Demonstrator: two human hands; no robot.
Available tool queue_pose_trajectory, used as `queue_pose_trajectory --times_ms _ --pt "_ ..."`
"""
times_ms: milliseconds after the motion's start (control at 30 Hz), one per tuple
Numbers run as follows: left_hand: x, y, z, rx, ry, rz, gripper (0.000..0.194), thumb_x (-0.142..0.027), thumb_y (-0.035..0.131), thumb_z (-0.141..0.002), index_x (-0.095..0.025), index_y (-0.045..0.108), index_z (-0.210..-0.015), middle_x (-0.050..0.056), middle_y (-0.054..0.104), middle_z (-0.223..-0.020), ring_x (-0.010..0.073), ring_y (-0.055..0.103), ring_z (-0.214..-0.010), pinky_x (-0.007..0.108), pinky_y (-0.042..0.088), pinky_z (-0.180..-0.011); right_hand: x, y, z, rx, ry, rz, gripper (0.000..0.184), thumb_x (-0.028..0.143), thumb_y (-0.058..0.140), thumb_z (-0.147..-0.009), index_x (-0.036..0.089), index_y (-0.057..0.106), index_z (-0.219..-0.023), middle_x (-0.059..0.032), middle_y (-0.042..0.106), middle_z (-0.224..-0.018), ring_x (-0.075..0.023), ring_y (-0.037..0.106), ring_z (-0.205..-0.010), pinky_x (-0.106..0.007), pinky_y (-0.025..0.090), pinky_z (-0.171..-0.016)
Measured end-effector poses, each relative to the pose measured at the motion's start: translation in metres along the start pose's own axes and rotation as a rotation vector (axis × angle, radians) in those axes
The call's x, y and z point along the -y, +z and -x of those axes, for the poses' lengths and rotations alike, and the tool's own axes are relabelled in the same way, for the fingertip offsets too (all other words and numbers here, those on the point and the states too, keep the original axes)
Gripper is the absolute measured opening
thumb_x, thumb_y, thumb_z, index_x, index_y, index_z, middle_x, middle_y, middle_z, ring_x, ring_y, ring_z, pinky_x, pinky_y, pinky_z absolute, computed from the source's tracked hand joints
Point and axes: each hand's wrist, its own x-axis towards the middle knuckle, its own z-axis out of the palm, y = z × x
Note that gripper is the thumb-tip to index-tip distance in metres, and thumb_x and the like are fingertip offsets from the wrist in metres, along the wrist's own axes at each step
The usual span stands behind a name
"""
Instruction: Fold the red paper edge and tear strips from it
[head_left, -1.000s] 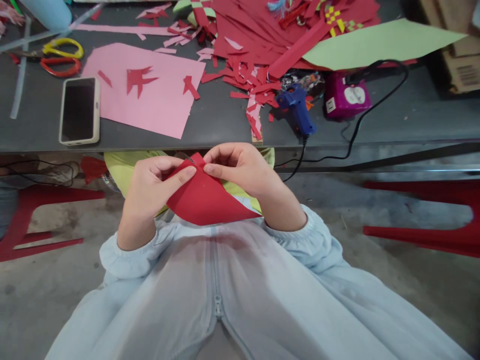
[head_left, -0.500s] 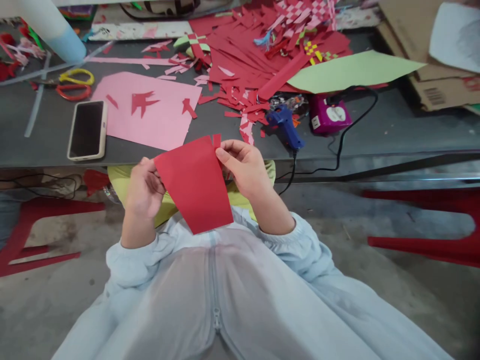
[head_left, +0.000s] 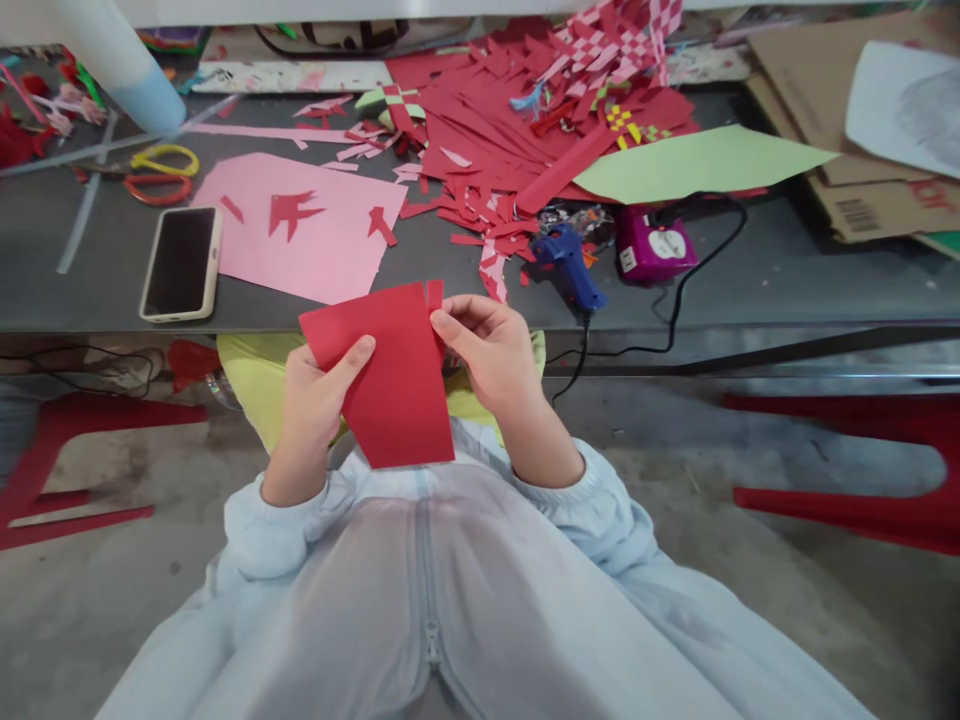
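A sheet of red paper (head_left: 397,385) is held up over my lap, just off the table's near edge. My left hand (head_left: 315,405) grips its left side, thumb lying across the front and the other fingers hidden behind. At the upper right corner, my right hand (head_left: 491,350) pinches a narrow red paper strip (head_left: 434,295) between thumb and index finger. The strip stands along the sheet's right edge; whether it is joined to the sheet lower down I cannot tell.
On the dark table (head_left: 67,300) lie a phone (head_left: 180,265), scissors (head_left: 161,175), pink paper (head_left: 300,255) with red scraps, a blue glue gun (head_left: 570,265) and a purple box (head_left: 654,245). Heaped red paper (head_left: 480,130), a green sheet (head_left: 705,165) and cardboard (head_left: 802,80) lie farther back.
My left hand has shifted inward, and its thumb now lies across the front of the red sheet. The sheet has turned slightly; my right hand keeps its pinch at the strip.
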Motion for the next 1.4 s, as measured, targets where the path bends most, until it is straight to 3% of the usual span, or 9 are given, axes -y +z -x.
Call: queue_pose_trajectory --times_ms 300,500,667,900,1033,1300,1400 --pt "-0.006 0.009 0.012 -0.047 0.062 0.115 0.028 -0.041 0.091 -0.066 -0.023 0.077 -0.082 0.001 0.079 -0.088 0.0176 0.075 -0.080 0.028 0.063 -0.075 0.016 0.006 0.009 -0.039 -0.077 -0.020 0.038 0.054 0.086 -0.066 0.022 0.066 -0.073 0.0052 0.061 -0.064 -0.0074 0.052 -0.056 -0.022 0.045 -0.051" --pt "-0.002 0.014 0.014 -0.068 0.037 0.185 0.026 -0.038 0.091 -0.067 -0.024 0.077 -0.084 -0.001 0.079 -0.089 0.0161 0.075 -0.081 0.027 0.062 -0.080 0.013 0.012 0.008 -0.107 -0.096 -0.011 0.040 0.057 0.086 -0.062 0.023 0.067 -0.072 0.0041 0.062 -0.066 -0.0096 0.054 -0.060 -0.024 0.048 -0.055" --pt "-0.002 0.016 0.016 -0.096 0.019 0.150 0.034 -0.045 0.091 -0.065 -0.023 0.076 -0.087 0.002 0.080 -0.095 0.0194 0.076 -0.086 0.031 0.063 -0.084 0.008 0.012 0.009 -0.127 -0.130 -0.038 0.034 0.052 0.085 -0.069 0.023 0.067 -0.074 0.0047 0.062 -0.066 -0.0085 0.054 -0.058 -0.024 0.049 -0.057" --pt "-0.001 0.015 0.017 -0.096 0.020 0.131 0.036 -0.045 0.090 -0.067 -0.023 0.075 -0.089 0.002 0.079 -0.095 0.0198 0.075 -0.089 0.031 0.062 -0.084 0.013 0.004 0.011 0.032 0.059 -0.095 0.036 0.054 0.085 -0.068 0.022 0.069 -0.077 0.0045 0.063 -0.063 -0.0083 0.051 -0.052 -0.023 0.044 -0.047" --pt "-0.002 0.014 0.017 -0.061 0.020 0.117 0.036 -0.046 0.088 -0.069 -0.022 0.074 -0.092 0.003 0.079 -0.099 0.0215 0.075 -0.093 0.032 0.063 -0.082 0.013 0.002 0.011 0.075 0.075 -0.124 0.034 0.051 0.086 -0.067 0.022 0.069 -0.076 0.0049 0.063 -0.062 -0.0079 0.051 -0.051 -0.022 0.045 -0.046" --pt "-0.003 0.016 0.019 -0.086 0.063 0.061 0.036 -0.052 0.086 -0.071 -0.025 0.072 -0.091 0.003 0.079 -0.100 0.0253 0.073 -0.106 0.034 0.065 -0.082 0.011 0.008 0.012 -0.083 -0.071 0.019 0.035 0.054 0.084 -0.069 0.023 0.068 -0.075 0.0040 0.060 -0.061 -0.0092 0.050 -0.052 -0.024 0.044 -0.045" --pt "-0.002 0.015 0.019 -0.098 0.073 0.060 0.034 -0.050 0.085 -0.072 -0.024 0.073 -0.091 0.002 0.079 -0.099 0.0247 0.074 -0.104 0.034 0.065 -0.083 0.012 0.008 0.012 -0.069 -0.037 0.003 0.037 0.056 0.084 -0.068 0.023 0.068 -0.076 0.0045 0.060 -0.060 -0.0088 0.049 -0.050 -0.023 0.043 -0.043"
